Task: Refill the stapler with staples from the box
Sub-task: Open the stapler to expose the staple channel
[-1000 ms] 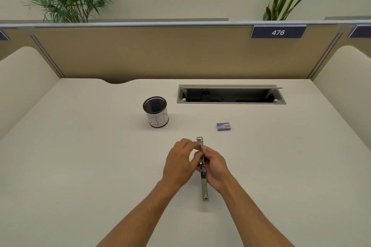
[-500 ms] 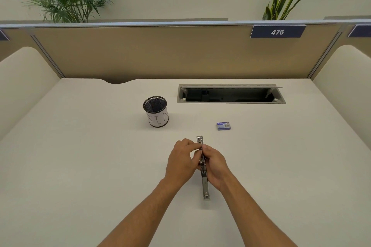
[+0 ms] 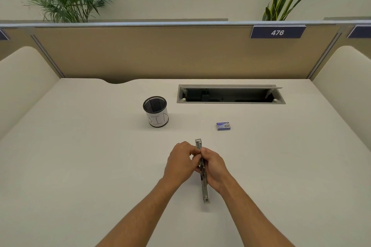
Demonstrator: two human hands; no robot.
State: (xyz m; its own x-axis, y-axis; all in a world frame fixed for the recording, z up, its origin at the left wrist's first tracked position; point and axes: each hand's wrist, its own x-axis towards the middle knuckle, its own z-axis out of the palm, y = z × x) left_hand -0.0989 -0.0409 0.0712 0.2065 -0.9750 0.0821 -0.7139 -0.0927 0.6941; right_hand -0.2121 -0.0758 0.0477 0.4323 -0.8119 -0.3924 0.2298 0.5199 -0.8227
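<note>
Stapler lay opened out flat on the desk in front of you. Your left hand pinched its middle part and your right hand gripped it from the other side. The staple box sat shut, well apart to the right. I think loading was not finished.

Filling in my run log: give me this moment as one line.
stage: working on stapler | left hand: grips stapler | right hand: grips stapler | staple box: on desk, untouched
</note>
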